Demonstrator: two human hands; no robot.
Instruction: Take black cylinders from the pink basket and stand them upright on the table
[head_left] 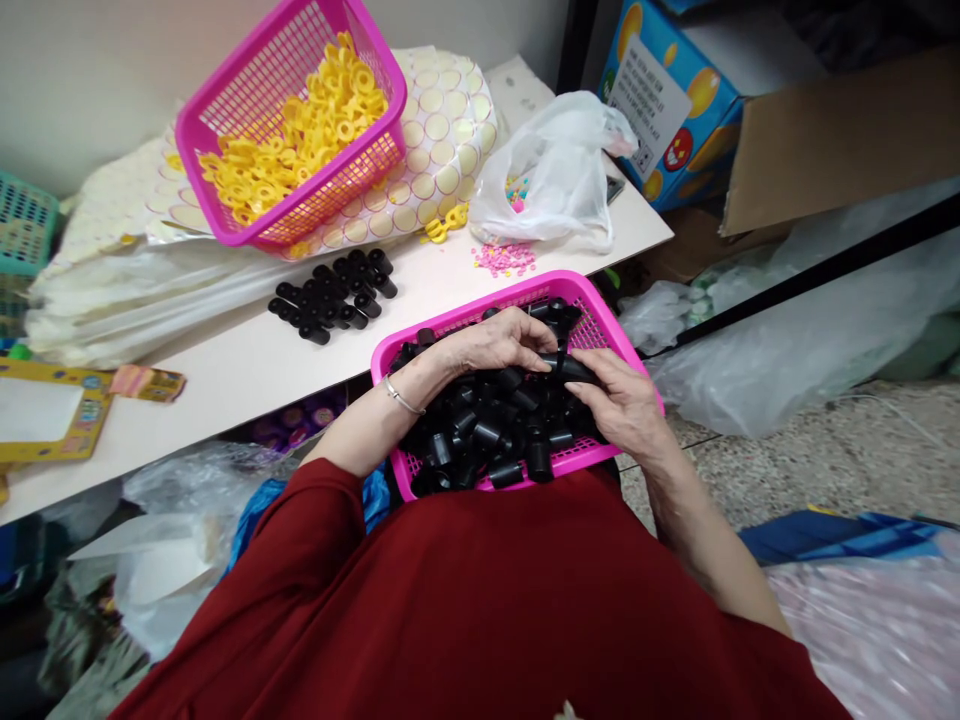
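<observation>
A pink plastic basket (pixel 609 320) full of small black plastic cylinders (pixel 487 434) rests at my lap, against the table edge. Over its middle, my left hand (pixel 499 345) is closed, with fingertips pinching a black cylinder (pixel 555 362). My right hand (pixel 621 400) is closed too, thumb and fingers around a black cylinder (pixel 580 370). The two held pieces meet end to end between my hands; whether they are joined I cannot tell. Several black cylinders (pixel 330 296) stand in a cluster on the white table (pixel 247 345), left of the basket.
A second pink basket (pixel 281 232) holds yellow ring-shaped pieces (pixel 307 130). Beside it are a white plastic bag (pixel 559 170) and scattered small pink pieces (pixel 502 259). A blue printed box (pixel 652 100) stands at the right. A yellow card frame (pixel 94 415) lies at left.
</observation>
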